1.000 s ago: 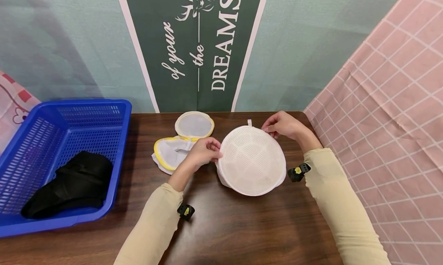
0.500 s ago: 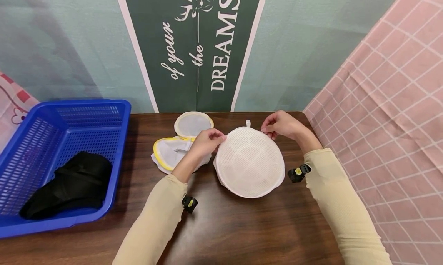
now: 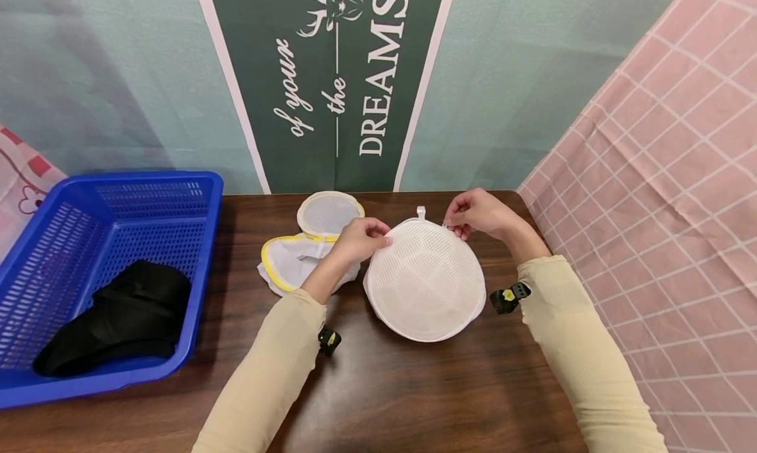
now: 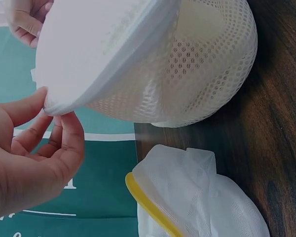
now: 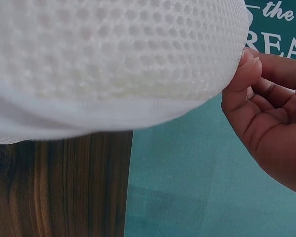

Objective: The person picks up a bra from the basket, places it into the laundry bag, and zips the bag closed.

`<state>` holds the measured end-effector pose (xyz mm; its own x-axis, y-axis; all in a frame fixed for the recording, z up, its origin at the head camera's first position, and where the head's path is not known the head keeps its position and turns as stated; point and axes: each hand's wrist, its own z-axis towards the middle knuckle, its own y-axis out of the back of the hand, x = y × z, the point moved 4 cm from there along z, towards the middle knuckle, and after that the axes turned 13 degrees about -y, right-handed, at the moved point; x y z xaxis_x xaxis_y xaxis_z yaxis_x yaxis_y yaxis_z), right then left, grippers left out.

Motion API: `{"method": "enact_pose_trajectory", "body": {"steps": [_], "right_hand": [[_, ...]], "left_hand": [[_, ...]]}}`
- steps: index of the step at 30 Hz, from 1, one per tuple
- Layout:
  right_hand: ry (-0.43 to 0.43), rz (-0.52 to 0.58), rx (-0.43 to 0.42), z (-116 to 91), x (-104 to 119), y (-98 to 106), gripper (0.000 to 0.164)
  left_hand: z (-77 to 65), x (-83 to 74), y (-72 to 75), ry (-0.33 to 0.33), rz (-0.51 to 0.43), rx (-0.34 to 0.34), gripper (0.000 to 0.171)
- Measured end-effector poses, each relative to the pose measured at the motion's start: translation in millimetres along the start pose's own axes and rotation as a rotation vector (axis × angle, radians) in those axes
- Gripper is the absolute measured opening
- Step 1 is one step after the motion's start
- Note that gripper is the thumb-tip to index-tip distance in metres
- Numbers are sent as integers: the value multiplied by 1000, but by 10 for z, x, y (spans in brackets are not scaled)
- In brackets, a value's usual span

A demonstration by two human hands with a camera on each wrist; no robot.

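A round white mesh laundry bag (image 3: 427,282) stands puffed up over the table, its flat top facing me and a small white loop (image 3: 421,212) at its far edge. My left hand (image 3: 358,241) pinches the bag's rim at the upper left between thumb and fingers; the left wrist view shows the thumb on top and fingers beneath. At the upper right edge, my right hand (image 3: 473,213) pinches a small shiny zipper pull (image 3: 446,226) with thumb and forefinger. The right wrist view shows those fingertips at the mesh edge, the pull hidden there.
Left of the bag lie two white mesh pieces with yellow trim, a round one (image 3: 330,214) behind and a crumpled one (image 3: 292,262) in front. A blue plastic basket (image 3: 204,275) with a black garment (image 3: 121,318) inside stands at left. Pink checked cloth (image 3: 668,196) hangs at right.
My left hand has moved from the bag's left side up along the rim to its upper left. The bag has shifted slightly left and toward me; my right hand has barely moved.
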<state>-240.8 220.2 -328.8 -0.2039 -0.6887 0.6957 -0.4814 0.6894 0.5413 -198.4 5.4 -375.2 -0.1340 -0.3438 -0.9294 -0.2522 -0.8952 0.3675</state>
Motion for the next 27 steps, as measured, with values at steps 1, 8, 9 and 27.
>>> {"method": "enact_pose_trajectory", "body": {"steps": [1,8,9,27], "right_hand": [[0,12,4,1,1,-2,11],[-21,53,6,2,13,-13,11],[-25,51,0,3,13,-13,11],[-111,156,-46,6,-64,9,8]], "left_hand": [[1,-2,-2,-2,6,4,18],[-24,2,2,19,8,-12,13],[-30,4,4,20,7,-17,12],[-157,104,21,103,-146,-73,11]]}}
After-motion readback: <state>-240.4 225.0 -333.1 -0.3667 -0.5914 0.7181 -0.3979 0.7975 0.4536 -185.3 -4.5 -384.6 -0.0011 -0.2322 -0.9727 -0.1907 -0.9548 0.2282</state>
